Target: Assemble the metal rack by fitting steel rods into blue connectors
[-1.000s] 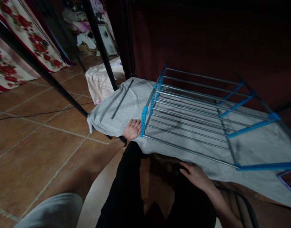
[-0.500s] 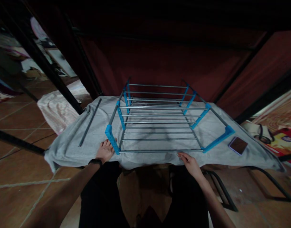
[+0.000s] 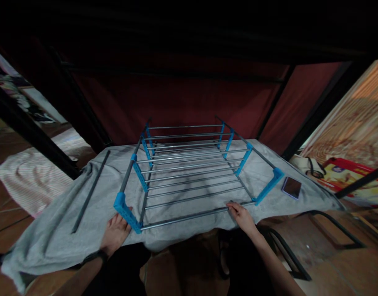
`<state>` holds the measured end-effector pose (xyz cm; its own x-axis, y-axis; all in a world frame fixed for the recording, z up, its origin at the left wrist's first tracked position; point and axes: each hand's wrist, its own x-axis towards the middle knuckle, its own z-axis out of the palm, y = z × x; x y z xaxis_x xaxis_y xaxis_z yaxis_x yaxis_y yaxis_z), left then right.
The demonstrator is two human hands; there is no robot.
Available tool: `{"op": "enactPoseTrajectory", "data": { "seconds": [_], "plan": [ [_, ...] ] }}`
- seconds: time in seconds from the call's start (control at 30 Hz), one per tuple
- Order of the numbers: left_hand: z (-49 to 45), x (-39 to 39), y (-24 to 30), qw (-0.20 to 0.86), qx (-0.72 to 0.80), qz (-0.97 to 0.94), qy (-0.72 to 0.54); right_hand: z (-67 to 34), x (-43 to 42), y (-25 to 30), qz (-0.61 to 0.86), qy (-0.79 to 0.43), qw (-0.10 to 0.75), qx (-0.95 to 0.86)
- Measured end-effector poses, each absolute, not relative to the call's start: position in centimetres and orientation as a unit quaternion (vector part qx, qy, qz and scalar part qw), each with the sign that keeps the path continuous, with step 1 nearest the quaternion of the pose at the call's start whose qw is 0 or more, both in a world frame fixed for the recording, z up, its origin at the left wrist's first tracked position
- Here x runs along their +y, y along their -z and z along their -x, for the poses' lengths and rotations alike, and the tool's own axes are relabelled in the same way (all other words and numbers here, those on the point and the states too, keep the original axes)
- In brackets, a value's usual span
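Observation:
A rack of grey metal rods with blue plastic end brackets [image 3: 139, 177] lies on a grey cloth [image 3: 170, 236] in front of me. My left hand [image 3: 116, 230] rests on the cloth at the rack's near left corner, fingers stretched out and partly hidden behind the blue bracket there. With bent fingers, my right hand [image 3: 240, 216] grips the front rod [image 3: 189, 216] near its right end. One loose dark grey tube [image 3: 91, 191] lies on the cloth, left of the rack.
A phone [image 3: 291, 187] lies on the cloth to the right of the rack. Dark metal posts [image 3: 37, 133] and a red-brown panel [image 3: 182, 98] stand around the cloth-covered surface. A red and yellow package [image 3: 346, 176] sits at the far right.
My view has shifted, so the rack appears lower and farther left. My right fingers have moved onto the front rod. My left hand stays by the near left corner.

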<state>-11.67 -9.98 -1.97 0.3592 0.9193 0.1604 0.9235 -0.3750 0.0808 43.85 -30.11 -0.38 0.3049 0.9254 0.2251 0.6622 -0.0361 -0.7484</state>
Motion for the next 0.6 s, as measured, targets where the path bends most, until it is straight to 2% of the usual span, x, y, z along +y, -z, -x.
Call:
{"op": "enactPoseTrajectory", "data": {
  "seconds": [0.2,0.6],
  "plan": [
    [11.2,-10.7,1.7,0.079,-0.533,0.841,0.048,-43.8,-30.2,1.5,0.692,-0.147,0.455,-0.541],
    [9.6,-11.6,0.1,0.071,-0.55,0.831,0.04,-43.8,-31.3,3.2,0.716,-0.143,0.488,-0.478]
  ]
}}
